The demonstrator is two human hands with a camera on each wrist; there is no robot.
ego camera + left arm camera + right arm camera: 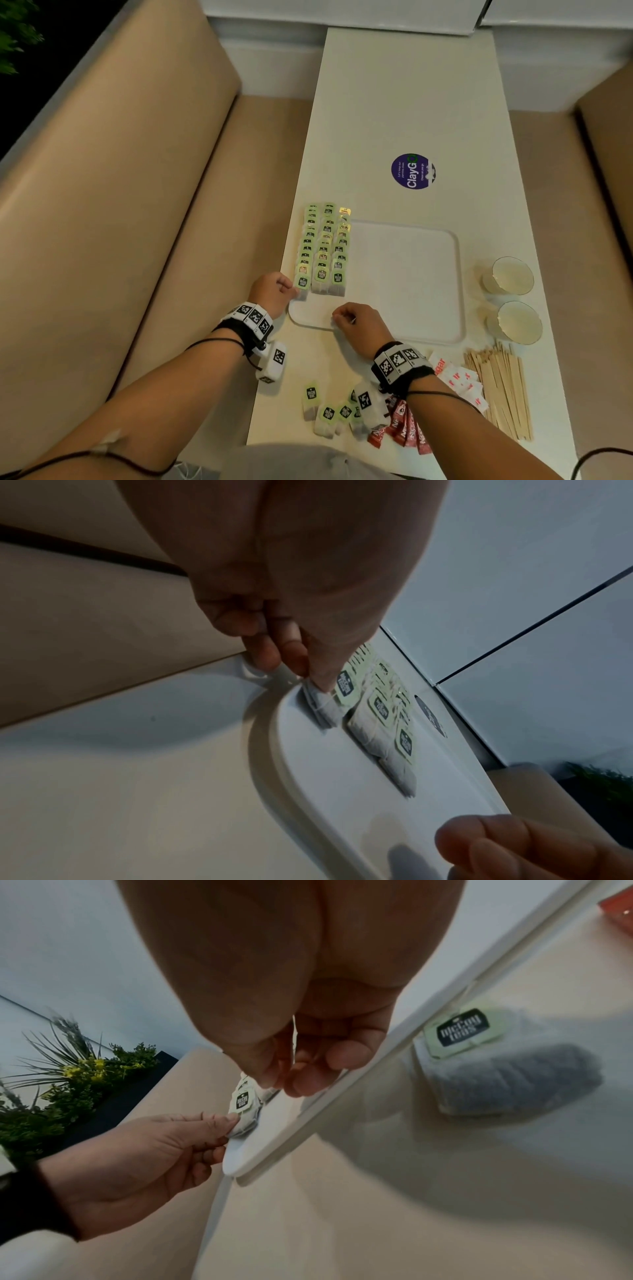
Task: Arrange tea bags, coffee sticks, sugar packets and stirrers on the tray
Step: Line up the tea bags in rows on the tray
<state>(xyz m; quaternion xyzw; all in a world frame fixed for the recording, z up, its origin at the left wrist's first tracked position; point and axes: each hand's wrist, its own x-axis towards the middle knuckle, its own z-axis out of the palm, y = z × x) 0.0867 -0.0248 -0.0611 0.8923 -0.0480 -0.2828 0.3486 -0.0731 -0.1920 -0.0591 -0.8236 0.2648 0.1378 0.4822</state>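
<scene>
A white tray (404,274) lies on the table, with three rows of green-tagged tea bags (323,246) along its left side. My left hand (277,287) pinches the nearest tea bag (302,284) of the left row at the tray's left rim. The left wrist view shows the thumb and fingers closed on that tea bag (322,704), and the right wrist view shows the same tea bag (243,1123). My right hand (342,317) has its fingers curled on the tray's near rim (308,1112). Loose tea bags (325,411), red coffee sticks (400,428), sugar packets (459,380) and wooden stirrers (500,387) lie near the front edge.
Two shallow cups (510,275) (517,322) stand right of the tray. A purple round sticker (412,171) is on the table behind it. A beige bench (137,205) runs along the table's left edge. A plant (68,1074) stands beyond the bench.
</scene>
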